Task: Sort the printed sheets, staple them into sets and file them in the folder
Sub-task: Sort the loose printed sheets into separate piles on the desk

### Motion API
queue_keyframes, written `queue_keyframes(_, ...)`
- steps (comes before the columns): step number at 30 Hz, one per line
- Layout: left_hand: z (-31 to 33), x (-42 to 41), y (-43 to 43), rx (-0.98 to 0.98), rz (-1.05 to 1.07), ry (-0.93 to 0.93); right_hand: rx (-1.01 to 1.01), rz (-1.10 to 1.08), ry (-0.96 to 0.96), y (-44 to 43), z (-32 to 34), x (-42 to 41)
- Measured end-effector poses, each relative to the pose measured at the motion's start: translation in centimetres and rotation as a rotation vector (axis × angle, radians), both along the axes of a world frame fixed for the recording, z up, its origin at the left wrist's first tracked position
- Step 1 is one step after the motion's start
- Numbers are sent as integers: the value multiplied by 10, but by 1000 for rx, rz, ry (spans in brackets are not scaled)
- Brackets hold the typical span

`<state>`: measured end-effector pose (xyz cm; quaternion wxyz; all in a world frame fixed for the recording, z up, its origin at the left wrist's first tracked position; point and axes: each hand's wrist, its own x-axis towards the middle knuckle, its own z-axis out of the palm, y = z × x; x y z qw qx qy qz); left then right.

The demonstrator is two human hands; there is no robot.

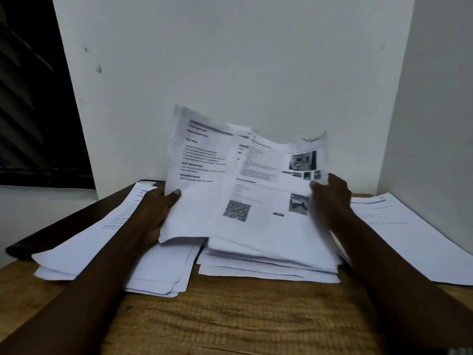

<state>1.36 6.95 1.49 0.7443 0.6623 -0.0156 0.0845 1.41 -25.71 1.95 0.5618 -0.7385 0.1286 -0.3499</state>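
My left hand (156, 213) grips a text sheet (197, 160) by its left edge, thumb on top, and holds it tilted up off the table. My right hand (332, 196) pinches the right edge of a sheet with photos and a QR code (258, 198), lifted and slightly blurred, atop a thick middle stack of printed sheets (268, 262). A second pile of sheets (158, 272) lies to the left under my left forearm. A third sheet pile (409, 239) lies at the right. No stapler or folder can be made out.
The papers lie on a wooden table (230, 319) set into a white wall corner (256, 60). A dark flat bar-like object (64, 226) runs along the table's left edge. A dark window (30, 98) is at the far left.
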Motion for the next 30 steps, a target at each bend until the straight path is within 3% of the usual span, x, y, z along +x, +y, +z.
queue_keyframes(2, -3, 1, 4, -55, 8, 40, 162, -89, -4, -16, -5, 0)
queue_keyframes(6, -4, 0, 1, -188, -55, 89, 339, -9, 112, -38, -7, -6)
queue_keyframes(10, -2, -4, -1, -185, -35, 92, 267, 77, 25, -23, -6, -17)
queue_keyframes(18, 7, -18, -18, -131, -295, 114, -250, -60, -218, 28, 18, -22)
queue_keyframes(23, 6, -23, -21, -148, -446, 86, -301, 57, -197, 53, 7, -18)
queue_keyframes(30, 9, -21, -19, -155, -486, 42, -307, 83, -222, 51, 8, -17)
